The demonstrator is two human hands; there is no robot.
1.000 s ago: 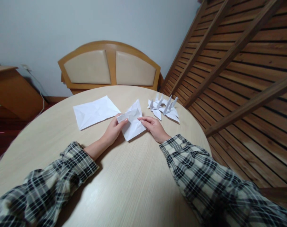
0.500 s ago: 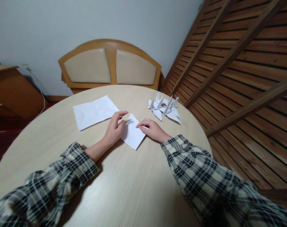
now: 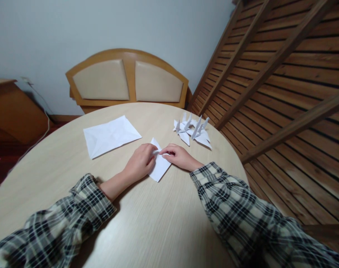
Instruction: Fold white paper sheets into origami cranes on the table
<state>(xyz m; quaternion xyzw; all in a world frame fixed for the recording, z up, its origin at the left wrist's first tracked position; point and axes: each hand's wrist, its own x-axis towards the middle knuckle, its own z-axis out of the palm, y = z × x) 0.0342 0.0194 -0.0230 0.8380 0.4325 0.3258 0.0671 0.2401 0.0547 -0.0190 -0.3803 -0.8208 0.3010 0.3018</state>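
A small folded white paper (image 3: pixel 159 169) lies on the round table, one corner towards me. My left hand (image 3: pixel 141 159) is closed on its left side, fingers curled at a raised fold near the middle. From the right, my right hand (image 3: pixel 180 156) pinches the same fold between thumb and fingers, close to the left fingertips. The far tip of the paper shows beyond both hands. Parts of its left and right edges are hidden under the fingers.
A stack of creased white paper sheets (image 3: pixel 112 136) lies on the left of the table (image 3: pixel 147 230). Several white origami cranes (image 3: pixel 193 130) stand at the back right. Behind are a padded wooden headboard (image 3: pixel 127 76) and, to the right, a slatted wooden panel (image 3: pixel 284 93).
My left hand has moved from the paper's left edge in to its middle, and its fingers have closed. A flap of the paper is now lifted between both hands. The view has shifted slightly.
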